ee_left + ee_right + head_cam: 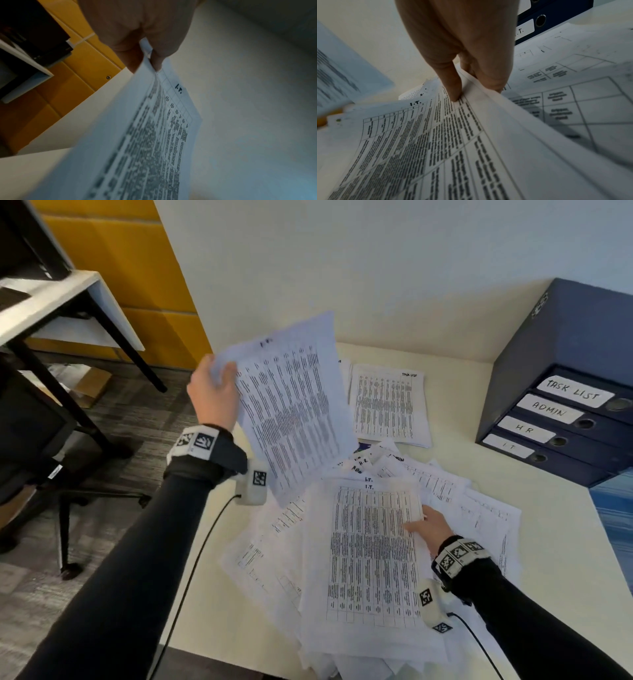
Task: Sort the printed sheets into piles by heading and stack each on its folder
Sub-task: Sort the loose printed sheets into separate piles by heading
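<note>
My left hand (214, 393) holds a printed sheet (291, 402) up in the air above the table's left side, pinching its top corner; the left wrist view shows the heading "I.T." on that sheet (150, 135) below my left hand (145, 54). My right hand (430, 525) pinches the right edge of another "I.T." sheet (370, 556) on top of the loose heap of sheets (479, 508); its thumb (452, 83) presses on the I.T. sheet (423, 135). A sorted "TASK LIST" pile (388, 405) lies at the back.
A dark blue stack of binders (561, 405) labelled TASK LIST, ADMIN, HR and IT stands at the table's right. The I.T. binder (527, 27) shows behind my right hand. A desk and office chair (41, 440) stand left of the cream table (565, 559).
</note>
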### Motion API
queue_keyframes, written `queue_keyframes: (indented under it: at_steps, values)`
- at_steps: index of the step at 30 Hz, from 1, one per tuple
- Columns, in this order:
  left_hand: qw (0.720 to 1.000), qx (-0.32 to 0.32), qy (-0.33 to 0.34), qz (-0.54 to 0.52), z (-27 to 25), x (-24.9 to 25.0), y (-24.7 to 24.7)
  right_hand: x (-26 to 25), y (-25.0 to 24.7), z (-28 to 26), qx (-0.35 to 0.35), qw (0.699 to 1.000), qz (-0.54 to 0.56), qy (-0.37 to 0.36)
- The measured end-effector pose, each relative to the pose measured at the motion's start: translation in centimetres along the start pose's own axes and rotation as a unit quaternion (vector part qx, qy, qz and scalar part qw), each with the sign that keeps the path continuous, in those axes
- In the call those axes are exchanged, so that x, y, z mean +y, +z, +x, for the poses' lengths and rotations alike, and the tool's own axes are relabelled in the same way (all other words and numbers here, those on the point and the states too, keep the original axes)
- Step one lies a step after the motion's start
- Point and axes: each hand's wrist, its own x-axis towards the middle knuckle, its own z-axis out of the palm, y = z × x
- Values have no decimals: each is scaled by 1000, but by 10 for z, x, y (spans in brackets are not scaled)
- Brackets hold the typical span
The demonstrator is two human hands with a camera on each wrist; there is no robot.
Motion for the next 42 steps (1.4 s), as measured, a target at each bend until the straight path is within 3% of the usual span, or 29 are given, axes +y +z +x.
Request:
queue_keyframes:
  at_steps: [2, 5, 7, 10, 13, 15, 18, 22, 29, 37, 42]
  values:
    - [999, 17, -19, -35, 10, 7, -5, -1, 0, -5, 8, 1000, -1, -12]
    - [998, -37, -16, -48, 6, 0, 2, 0, -1, -10, 48, 998, 8, -43]
    - [992, -124, -29, -8, -11, -14, 14, -1, -2, -12, 68, 995, 2, -74]
    - [955, -285, -70, 42, -58, -40, 35, 1, -5, -13, 61, 989, -20, -130]
    - [909, -400, -94, 69, -112, -75, 52, 7, -10, -17, 49, 992, 5, -118]
    - [892, -430, -119, 69, -140, -98, 65, 7, -9, -22, 26, 995, 44, -87]
    - [890, -426, -155, 50, -164, -111, 79, 7, -4, -26, 12, 998, 32, -49]
    - [903, -396, -162, 36, -171, -111, 88, 2, 7, -33, 93, 993, -22, -72]
    - [906, -392, -160, 26, -173, -112, 94, 1, 23, -41, 159, 982, -28, -102]
    - [906, -387, -171, -9, -176, -116, 91, 3, 23, -36, 173, 973, -110, -103]
    - [886, -392, -238, -69, -171, -128, 85, 6, 13, -35, 161, 979, -85, -90]
